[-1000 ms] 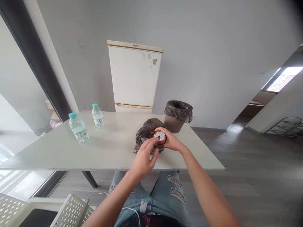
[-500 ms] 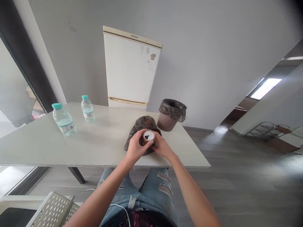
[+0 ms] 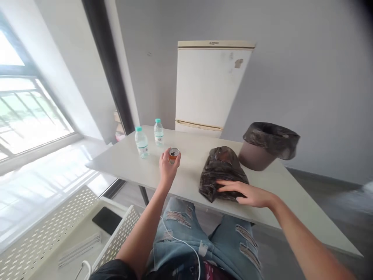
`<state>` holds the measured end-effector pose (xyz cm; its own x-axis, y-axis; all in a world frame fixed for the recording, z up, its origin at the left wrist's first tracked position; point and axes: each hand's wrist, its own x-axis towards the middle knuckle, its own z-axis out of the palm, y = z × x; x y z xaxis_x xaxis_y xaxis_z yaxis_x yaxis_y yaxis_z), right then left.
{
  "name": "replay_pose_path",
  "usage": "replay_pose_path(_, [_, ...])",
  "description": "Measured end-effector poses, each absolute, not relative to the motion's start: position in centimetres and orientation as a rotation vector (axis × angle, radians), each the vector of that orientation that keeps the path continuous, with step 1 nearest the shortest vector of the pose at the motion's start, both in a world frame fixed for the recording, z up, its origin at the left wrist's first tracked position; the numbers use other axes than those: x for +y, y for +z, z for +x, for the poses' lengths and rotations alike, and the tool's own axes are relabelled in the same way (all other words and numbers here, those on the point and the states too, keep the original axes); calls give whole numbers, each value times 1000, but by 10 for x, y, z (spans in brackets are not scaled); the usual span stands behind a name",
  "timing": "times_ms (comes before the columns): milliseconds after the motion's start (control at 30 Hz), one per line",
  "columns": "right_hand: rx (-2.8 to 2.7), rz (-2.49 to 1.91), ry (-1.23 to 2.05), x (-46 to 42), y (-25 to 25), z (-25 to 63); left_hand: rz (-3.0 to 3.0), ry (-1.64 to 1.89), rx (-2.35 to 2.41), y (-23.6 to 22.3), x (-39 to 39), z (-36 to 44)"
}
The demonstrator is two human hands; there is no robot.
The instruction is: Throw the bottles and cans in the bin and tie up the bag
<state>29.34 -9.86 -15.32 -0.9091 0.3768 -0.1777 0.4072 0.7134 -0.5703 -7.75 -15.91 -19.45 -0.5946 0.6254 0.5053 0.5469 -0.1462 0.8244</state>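
Observation:
My left hand (image 3: 168, 166) is wrapped round an opened drink can (image 3: 174, 153), orange below its silver top, at the middle of the white table (image 3: 186, 179). Whether the can touches the tabletop I cannot tell. To its left stand two clear water bottles with teal caps, one nearer (image 3: 142, 144) and one farther back (image 3: 159, 133). My right hand (image 3: 247, 193), fingers stretched out, rests on a crumpled dark plastic bag (image 3: 220, 167) near the table's front edge. The bag bulges, with something reddish showing faintly through it.
A brown bin (image 3: 255, 155) with a dark liner stands at the table's back right. Behind the table is a white fridge (image 3: 210, 85). At lower left, a pale perforated tray (image 3: 84, 206) holds a dark phone-like slab (image 3: 107, 220); a white cable (image 3: 177, 238) crosses my lap.
My left hand has carried the can leftward from over the bag to near the bottles. My right hand has let go of the can and lies on the bag. The view has turned left.

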Motion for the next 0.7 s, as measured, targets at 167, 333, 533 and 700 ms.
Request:
replay_pose_path(167, [2896, 1406, -376, -69, -179, 270, 1300, 1780, 2147, -224, -132, -121])
replay_pose_path(333, [2898, 1703, 507, -62, -178, 243, 1395, 1748, 2159, -234, -117, -129])
replay_pose_path(533, [2774, 1824, 314, -31, -178, 216, 1429, 1525, 2261, -244, -118, -127])
replay_pose_path(700, [2646, 1940, 156, -10, -197, 201, 1406, 1433, 2299, -247, -119, -128])
